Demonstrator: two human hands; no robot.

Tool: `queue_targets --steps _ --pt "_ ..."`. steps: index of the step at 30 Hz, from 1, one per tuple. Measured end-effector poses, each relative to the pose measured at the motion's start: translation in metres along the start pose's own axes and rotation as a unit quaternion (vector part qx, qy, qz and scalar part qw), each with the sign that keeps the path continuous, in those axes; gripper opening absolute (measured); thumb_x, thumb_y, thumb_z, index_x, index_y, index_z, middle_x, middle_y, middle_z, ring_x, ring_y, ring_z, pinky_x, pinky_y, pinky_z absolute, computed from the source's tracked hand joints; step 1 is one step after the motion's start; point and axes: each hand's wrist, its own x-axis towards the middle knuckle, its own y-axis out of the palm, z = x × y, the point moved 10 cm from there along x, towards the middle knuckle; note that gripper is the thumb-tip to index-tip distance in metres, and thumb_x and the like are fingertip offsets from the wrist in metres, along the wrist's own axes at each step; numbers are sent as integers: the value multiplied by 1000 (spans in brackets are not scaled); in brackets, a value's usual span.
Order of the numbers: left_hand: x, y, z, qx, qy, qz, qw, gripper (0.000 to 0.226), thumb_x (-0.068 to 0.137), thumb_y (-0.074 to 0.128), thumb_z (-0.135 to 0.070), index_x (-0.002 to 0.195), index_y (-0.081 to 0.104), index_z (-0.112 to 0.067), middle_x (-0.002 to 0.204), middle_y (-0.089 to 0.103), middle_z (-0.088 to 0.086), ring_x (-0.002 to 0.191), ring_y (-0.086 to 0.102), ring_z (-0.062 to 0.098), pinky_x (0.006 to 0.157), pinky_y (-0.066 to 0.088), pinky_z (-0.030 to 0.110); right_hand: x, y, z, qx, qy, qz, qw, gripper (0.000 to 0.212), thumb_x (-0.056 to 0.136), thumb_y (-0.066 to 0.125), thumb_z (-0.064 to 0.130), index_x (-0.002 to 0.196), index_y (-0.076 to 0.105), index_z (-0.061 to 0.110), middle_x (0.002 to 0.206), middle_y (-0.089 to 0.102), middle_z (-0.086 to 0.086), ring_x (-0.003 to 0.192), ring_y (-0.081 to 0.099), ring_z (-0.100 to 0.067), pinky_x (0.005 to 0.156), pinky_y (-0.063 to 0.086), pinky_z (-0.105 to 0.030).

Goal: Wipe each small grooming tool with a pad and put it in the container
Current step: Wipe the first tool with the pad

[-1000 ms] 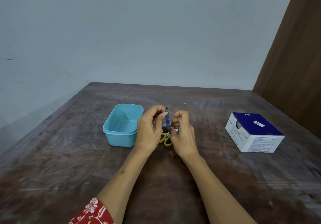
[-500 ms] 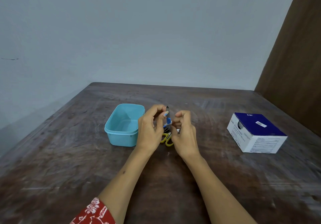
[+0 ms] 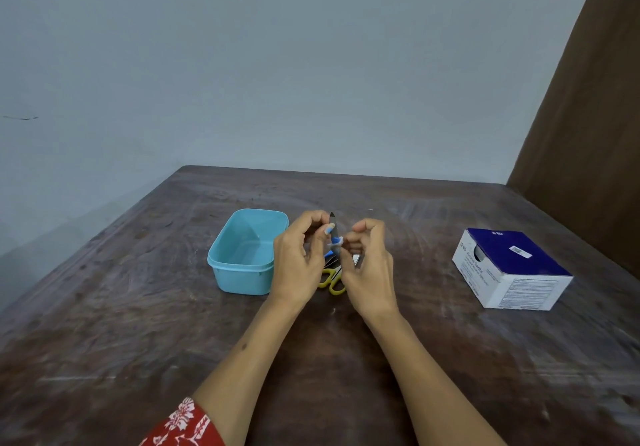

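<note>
surface (image 3: pixel 138 359): dark brown wood, worn and scuffed | wall (image 3: pixel 277 64): plain pale grey-blue behind it | panel (image 3: pixel 595 134): brown, at far right | sleeve (image 3: pixel 183 425): red with white floral print, bottom edge

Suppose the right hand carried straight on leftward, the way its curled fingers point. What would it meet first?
Most likely the small blue-handled tool that the left hand holds upright; the right hand already seems to pinch a pad against it, though depth is unclear.
</note>
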Motion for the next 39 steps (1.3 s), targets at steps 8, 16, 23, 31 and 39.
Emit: queue_targets --steps 8,16,23,31,39 --pt "-1 4 9 -38 -39 3 999 9 86 65 -14 94 66 -17 84 64 -16 83 62 -4 69 48 8 0 -11 5 10 -6 -38 999 50 83 60 -5 88 36 39 80 58 7 76 61 0 65 47 -8" --pt "-4 7 14 -49 -44 8 998 7 87 63 -16 92 65 -11 81 68 -3 79 68 8 69 57 24 -1 -4 -9 -48 36 2 998 28 81 59 -11 90 52 14 81 64 2 74 64 -4 66 51 -13" --pt "-9 24 36 17 -127 65 990 24 82 67 -9 106 69 -13 80 68 -11 71 63 -7 66 55 14 -3 -41 22 -30 -71 -166 983 21 80 66 -6 87 70 14 83 66 10 79 64 -3 69 49 -10" --pt "-19 44 47 -47 -204 163 964 27 81 67 -3 107 69 -9 89 73 9 81 70 20 74 59 42 -3 -34 23 -83 -89 -137 983 26 76 63 -14 89 74 6 85 69 -1 82 59 1 71 45 -3" --pt "-21 40 47 0 -196 146 970 28 79 67 -3 106 70 -12 86 73 1 78 69 12 72 59 29 -2 -28 17 -87 -55 -109 989 21 78 65 -7 90 74 9 83 69 -2 70 59 -1 66 45 -5"
